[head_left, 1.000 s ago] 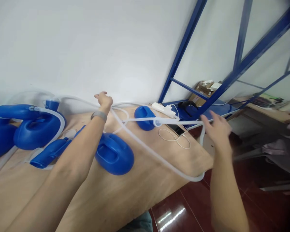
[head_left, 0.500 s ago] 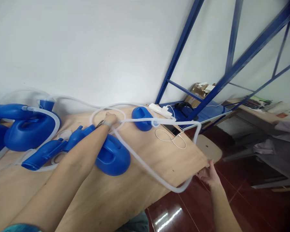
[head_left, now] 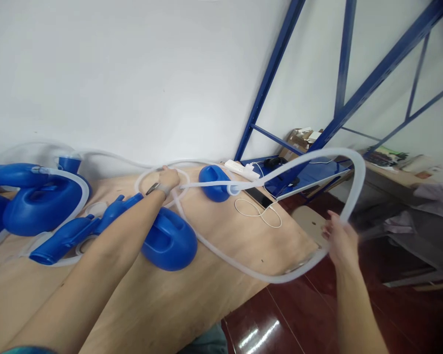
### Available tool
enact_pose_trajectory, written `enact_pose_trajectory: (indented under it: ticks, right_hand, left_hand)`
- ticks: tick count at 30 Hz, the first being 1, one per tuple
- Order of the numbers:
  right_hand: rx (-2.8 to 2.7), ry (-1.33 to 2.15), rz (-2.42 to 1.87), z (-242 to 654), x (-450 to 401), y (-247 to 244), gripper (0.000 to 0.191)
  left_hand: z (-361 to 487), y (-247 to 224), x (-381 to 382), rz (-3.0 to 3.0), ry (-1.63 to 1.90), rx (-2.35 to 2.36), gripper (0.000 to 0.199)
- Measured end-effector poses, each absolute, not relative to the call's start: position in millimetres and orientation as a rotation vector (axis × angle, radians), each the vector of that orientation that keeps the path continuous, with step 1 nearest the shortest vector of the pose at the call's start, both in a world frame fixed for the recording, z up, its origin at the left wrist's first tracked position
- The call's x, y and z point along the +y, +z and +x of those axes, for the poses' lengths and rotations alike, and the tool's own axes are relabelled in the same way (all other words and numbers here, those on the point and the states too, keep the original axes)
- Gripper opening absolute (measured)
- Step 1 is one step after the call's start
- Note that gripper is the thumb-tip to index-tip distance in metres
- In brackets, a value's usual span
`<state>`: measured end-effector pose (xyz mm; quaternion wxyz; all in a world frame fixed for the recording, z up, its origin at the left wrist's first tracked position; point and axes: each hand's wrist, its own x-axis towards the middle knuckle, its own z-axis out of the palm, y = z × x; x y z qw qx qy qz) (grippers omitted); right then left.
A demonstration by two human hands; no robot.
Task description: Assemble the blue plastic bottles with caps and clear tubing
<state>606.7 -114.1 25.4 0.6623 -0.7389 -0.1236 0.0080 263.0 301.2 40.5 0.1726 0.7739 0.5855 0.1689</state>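
My left hand [head_left: 170,179], with a watch on its wrist, is closed at the far side of the table, where strands of a translucent white hose [head_left: 239,268] cross; its fingers are mostly hidden. On the right, beyond the table corner, my right hand [head_left: 342,242] grips the same hose, which arches up in a wide loop above it. Below my left forearm lies a blue plastic bottle [head_left: 172,241] with a moulded handle. Another blue bottle [head_left: 214,182] stands between my hands near the wall, with a clear round fitting [head_left: 234,188] in front of it.
More blue bottles [head_left: 40,206] with hoses crowd the table's left side, near a blue spout-like piece [head_left: 64,241]. A phone [head_left: 259,197], white cable [head_left: 258,215] and power strip [head_left: 241,168] lie at the right back. A blue metal rack [head_left: 269,73] and a stool [head_left: 306,221] stand beyond.
My right hand has left the table corner, moved up and right, and taken hold of the hose, lifting it into a higher arch. My left hand has stayed nearly in place.
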Motion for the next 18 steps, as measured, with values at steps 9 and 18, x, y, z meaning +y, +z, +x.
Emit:
enact_pose_trajectory:
  ticks: [9,18]
  right_hand:
    - [-0.428,-0.158,-2.0,528.4,55.4,2.4,0.091]
    - [-0.566,0.172,-2.469,505.8,49.2,-35.7,0.109]
  left_hand:
    - [330.3,95.3,275.8,2.415,0.746,1.207,0.046]
    - [375.3,71.0,247.9,2.366,0.308,0.772,0.038]
